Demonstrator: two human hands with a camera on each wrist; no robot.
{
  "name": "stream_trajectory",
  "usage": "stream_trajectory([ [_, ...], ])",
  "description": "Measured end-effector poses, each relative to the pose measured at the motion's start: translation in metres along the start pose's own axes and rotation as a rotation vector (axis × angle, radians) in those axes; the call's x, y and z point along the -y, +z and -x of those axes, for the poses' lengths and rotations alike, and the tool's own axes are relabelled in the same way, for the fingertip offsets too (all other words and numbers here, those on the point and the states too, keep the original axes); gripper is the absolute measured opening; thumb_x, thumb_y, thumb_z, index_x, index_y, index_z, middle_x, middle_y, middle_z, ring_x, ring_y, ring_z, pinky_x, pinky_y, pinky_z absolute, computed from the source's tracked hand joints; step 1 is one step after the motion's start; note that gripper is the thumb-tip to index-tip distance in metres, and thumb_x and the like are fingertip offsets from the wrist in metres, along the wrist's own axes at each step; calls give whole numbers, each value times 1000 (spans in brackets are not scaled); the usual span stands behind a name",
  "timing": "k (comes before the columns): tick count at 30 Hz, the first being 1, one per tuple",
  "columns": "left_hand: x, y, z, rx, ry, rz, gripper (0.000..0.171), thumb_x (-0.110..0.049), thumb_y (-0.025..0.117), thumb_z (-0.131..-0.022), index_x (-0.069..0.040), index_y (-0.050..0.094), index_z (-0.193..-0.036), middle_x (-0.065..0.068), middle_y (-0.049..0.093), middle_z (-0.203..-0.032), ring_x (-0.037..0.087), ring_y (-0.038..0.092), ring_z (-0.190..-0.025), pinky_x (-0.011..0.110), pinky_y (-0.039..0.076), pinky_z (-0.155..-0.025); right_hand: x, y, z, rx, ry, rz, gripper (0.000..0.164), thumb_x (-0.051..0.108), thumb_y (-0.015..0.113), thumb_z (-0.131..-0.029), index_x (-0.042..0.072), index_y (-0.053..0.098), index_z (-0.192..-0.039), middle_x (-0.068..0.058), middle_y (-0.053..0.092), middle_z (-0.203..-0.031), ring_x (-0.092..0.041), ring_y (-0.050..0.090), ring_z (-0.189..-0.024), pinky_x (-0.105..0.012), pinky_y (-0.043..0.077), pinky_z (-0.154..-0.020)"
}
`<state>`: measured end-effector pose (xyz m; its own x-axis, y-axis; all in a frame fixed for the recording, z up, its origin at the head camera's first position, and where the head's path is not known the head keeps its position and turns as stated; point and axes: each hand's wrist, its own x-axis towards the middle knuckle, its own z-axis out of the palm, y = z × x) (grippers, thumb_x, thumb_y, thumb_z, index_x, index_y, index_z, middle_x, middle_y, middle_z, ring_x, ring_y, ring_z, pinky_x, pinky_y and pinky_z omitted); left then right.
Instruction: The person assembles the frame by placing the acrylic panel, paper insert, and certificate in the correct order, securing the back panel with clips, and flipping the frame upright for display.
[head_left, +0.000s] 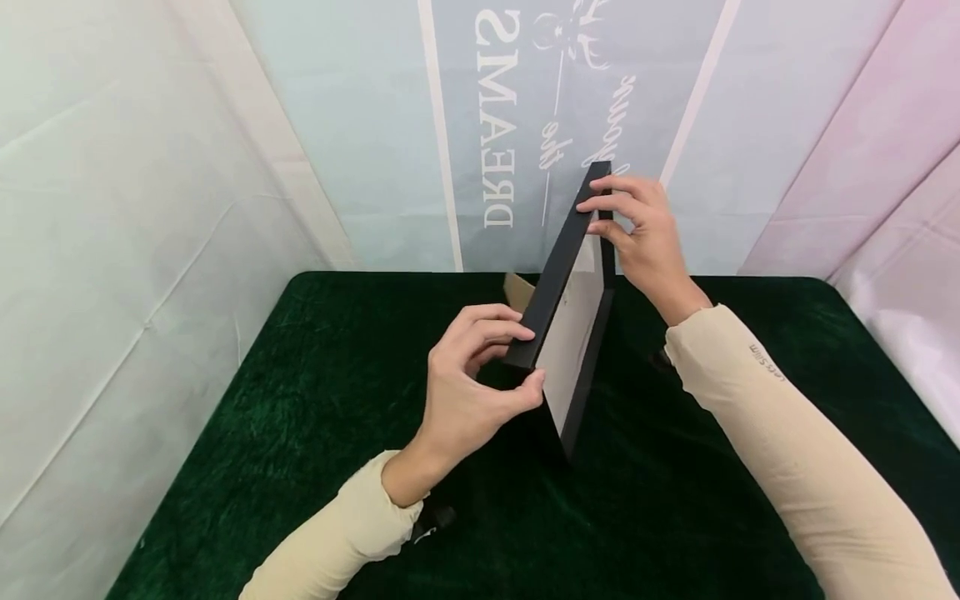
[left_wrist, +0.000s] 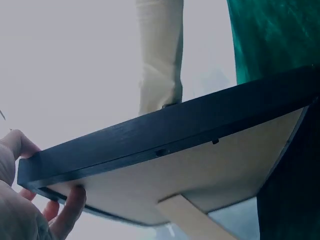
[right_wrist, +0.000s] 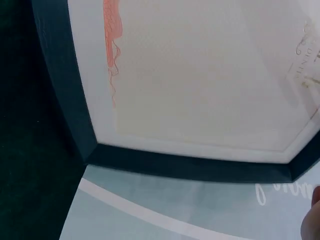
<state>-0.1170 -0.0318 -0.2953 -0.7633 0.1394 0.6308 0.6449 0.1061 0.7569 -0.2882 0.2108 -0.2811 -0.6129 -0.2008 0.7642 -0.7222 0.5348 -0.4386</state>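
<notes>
A black picture frame [head_left: 557, 262] stands upright on the green cloth, its front turned to the right. My left hand [head_left: 465, 396] grips its near top corner, thumb at the front and fingers over the top edge. At the far top corner, my right hand [head_left: 647, 237] holds the frame between thumb and fingers. A brown back board [left_wrist: 200, 170] and a stand leg [left_wrist: 197, 217] angled out from it show in the left wrist view. The right wrist view shows a pale print [right_wrist: 200, 75] with an orange pattern on one side, inside a white border.
Dark green velvety cloth [head_left: 300, 433] covers the table. Behind its far edge hangs a pale blue backdrop [head_left: 375, 125] with mirrored white lettering. White fabric [head_left: 112, 250] hangs on the left, and pinkish fabric [head_left: 840, 125] on the right.
</notes>
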Motion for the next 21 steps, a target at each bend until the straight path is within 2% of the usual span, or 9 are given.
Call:
stream_trajectory([
  [3, 3, -9, -6, 23, -5, 40, 29, 1, 77, -76, -2, 71, -104, 11, 60, -121, 21, 66, -101, 34, 60, -85, 0, -6, 0, -48, -52, 16, 26, 12, 76, -79, 8, 77, -105, -12, 65, -127, -30, 50, -123, -38, 31, -106],
  [6, 9, -19, -16, 54, -8, 100, 28, 2, 76, -77, 1, 70, -104, 14, 61, -121, 22, 68, -100, 35, 59, -87, 0, -13, 1, -82, -70, 53, 27, 14, 76, -79, 7, 77, -104, -13, 66, -124, -30, 51, -122, -35, 23, -106],
  [11, 25, -39, -30, 113, 1, 222, 31, -4, 76, -79, 11, 67, -105, 21, 62, -120, 19, 70, -99, 32, 60, -84, 2, -22, 6, -108, -27, 83, 24, 14, 79, -75, 11, 79, -99, -9, 69, -119, -25, 50, -120, -34, 13, -98],
  [14, 37, -49, -35, 134, -7, 276, 37, -12, 79, -80, 12, 66, -104, 17, 64, -119, 15, 70, -98, 27, 59, -79, 3, -23, 12, -106, -18, 94, 23, 13, 80, -75, 12, 80, -98, -8, 70, -116, -26, 50, -118, -34, 12, -95],
  [18, 50, -58, -38, 136, -24, 311, 28, -19, 82, -80, -5, 72, -103, 5, 67, -118, 13, 70, -100, 24, 58, -78, 1, -23, 19, -90, -63, 115, 24, 12, 80, -76, 10, 79, -100, -11, 70, -113, -29, 50, -114, -33, 11, -94],
  [21, 55, -61, -38, 135, -38, 333, 24, -20, 82, -81, -19, 74, -103, 1, 67, -118, 14, 69, -103, 23, 57, -80, -4, -27, 23, -108, -98, 126, 26, 12, 80, -77, 10, 78, -103, -14, 68, -117, -32, 49, -117, -34, 12, -97],
])
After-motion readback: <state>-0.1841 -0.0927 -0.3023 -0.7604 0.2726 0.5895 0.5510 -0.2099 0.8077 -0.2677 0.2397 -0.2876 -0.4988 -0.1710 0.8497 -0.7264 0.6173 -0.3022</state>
